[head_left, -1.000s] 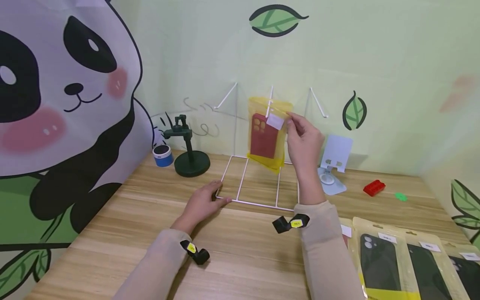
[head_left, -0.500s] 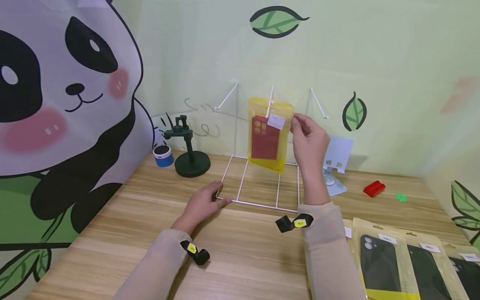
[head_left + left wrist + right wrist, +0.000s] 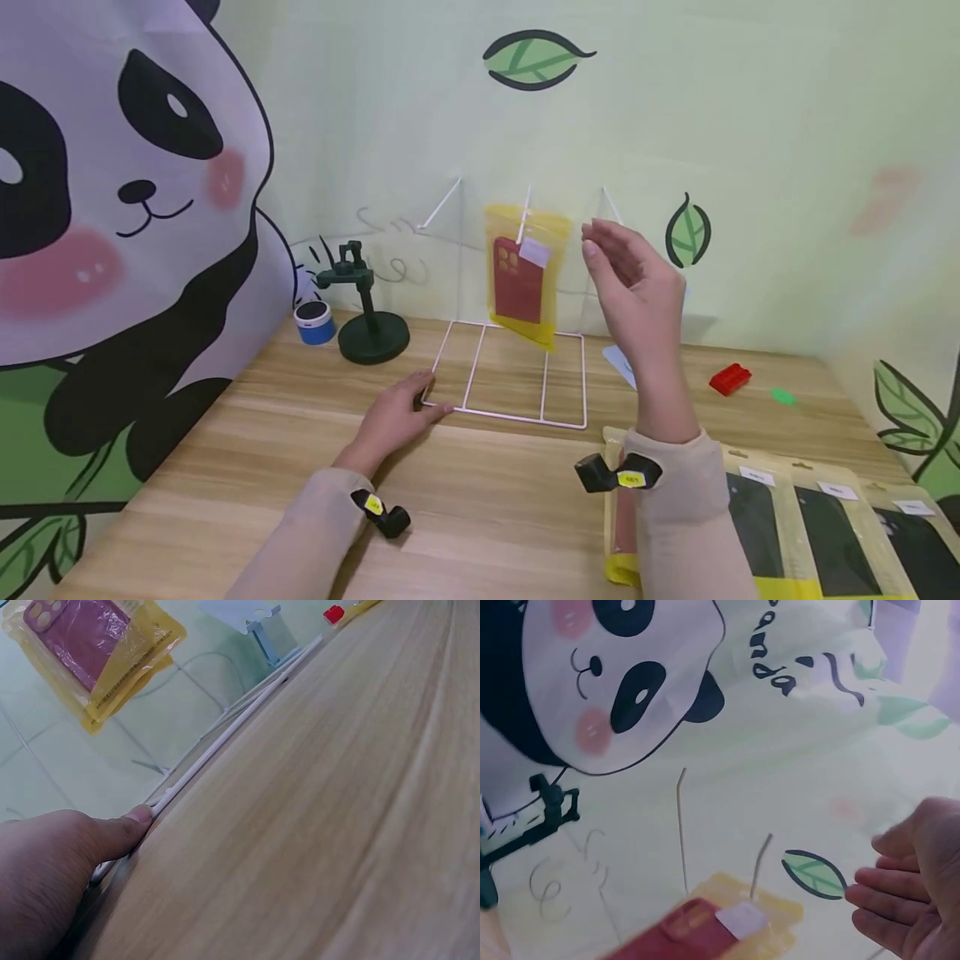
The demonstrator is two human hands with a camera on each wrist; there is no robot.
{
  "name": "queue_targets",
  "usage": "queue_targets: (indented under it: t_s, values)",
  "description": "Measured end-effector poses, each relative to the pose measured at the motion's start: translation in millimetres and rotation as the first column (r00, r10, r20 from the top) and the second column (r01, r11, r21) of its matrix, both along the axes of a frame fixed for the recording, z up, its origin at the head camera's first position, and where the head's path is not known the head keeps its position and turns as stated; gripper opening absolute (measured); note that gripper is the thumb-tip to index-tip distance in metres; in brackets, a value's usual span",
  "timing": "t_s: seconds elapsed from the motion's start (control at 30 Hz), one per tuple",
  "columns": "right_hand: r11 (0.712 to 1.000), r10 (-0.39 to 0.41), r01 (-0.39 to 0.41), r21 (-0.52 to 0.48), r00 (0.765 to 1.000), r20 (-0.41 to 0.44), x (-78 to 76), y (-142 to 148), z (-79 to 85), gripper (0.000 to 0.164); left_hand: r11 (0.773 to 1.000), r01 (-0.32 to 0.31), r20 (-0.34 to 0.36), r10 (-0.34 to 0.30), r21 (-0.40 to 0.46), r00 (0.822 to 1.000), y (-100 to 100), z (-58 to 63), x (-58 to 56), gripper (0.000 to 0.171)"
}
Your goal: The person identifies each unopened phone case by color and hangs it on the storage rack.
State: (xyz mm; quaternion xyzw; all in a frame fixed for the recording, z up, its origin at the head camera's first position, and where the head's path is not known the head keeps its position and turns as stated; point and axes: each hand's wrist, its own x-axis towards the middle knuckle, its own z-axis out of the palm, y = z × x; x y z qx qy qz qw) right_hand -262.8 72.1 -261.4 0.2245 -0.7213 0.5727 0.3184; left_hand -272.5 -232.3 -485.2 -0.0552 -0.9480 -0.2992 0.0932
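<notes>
A yellow clear packet with a red phone case (image 3: 519, 283) inside hangs from the middle hook (image 3: 524, 215) of a white wire rack (image 3: 510, 416). My left hand (image 3: 390, 417) holds the rack's front left corner; its thumb lies on the front wire in the left wrist view, the other fingers mostly hidden. Just right of the packet, my right hand (image 3: 637, 287) is raised with relaxed fingers, touching nothing. The right wrist view shows that hand (image 3: 911, 892) apart from the packet (image 3: 697, 930). The rack's left hook (image 3: 440, 202) bears nothing.
Several packaged phone cases (image 3: 832, 533) lie at the front right, partly behind the right sleeve. A dark green stand (image 3: 373, 337) and a blue-and-white cylinder (image 3: 315, 323) stand left. A pale blue phone stand (image 3: 621, 367), mostly hidden, a red block (image 3: 730, 379) and a green piece (image 3: 783, 397) are right.
My right hand has let go of the packet's right edge and moved right, its fingers loosening. The packet stays on the middle hook. My left hand keeps its place on the rack.
</notes>
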Motion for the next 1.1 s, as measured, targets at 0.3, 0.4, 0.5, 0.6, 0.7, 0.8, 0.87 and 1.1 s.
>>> queue_targets:
  t_s: [0.3,0.4,0.5,0.6,0.7,0.8,0.87,1.1]
  values:
    - [0.860,0.180,-0.117,0.497,0.981,-0.080,3.5,44.6,-29.7,0.032,1.000,-0.011,0.000,0.011,-0.004,1.000,-11.7,-1.1,-0.3,0.078]
    - [0.787,0.203,-0.177,0.591,0.979,0.023,0.5,66.5,-51.6,0.032,1.000,-0.012,-0.005,0.012,-0.006,1.000,-13.2,-1.7,-0.8,0.078]
    - [0.711,0.191,-0.260,0.653,0.966,0.177,-5.7,91.8,-78.8,0.033,1.000,-0.011,-0.004,0.011,-0.015,1.000,-13.3,-2.6,-0.4,0.078]
    - [0.611,0.142,-0.369,0.700,0.921,0.362,-13.4,119.8,-107.2,0.040,1.000,-0.009,0.006,0.009,-0.016,1.000,-11.6,-3.1,0.5,0.078]
    - [0.512,0.068,-0.488,0.707,0.843,0.533,-19.3,145.3,-128.6,0.050,1.000,-0.003,0.011,0.003,-0.009,1.000,-9.0,-3.1,1.5,0.078]
    - [0.473,0.029,-0.552,0.687,0.789,0.614,-23.9,160.4,-141.0,0.054,1.000,0.000,0.008,0.000,-0.010,1.000,-6.7,-2.7,2.0,0.078]
    - [0.485,0.017,-0.557,0.674,0.777,0.630,-26.7,165.7,-146.6,0.054,1.000,-0.004,0.010,0.004,-0.008,1.000,-5.0,-2.3,1.8,0.078]
    - [0.481,-0.016,-0.547,0.685,0.776,0.631,-28.1,178.3,-153.4,0.034,1.000,0.008,0.011,-0.008,-0.010,1.000,1.8,-1.3,-2.0,0.078]
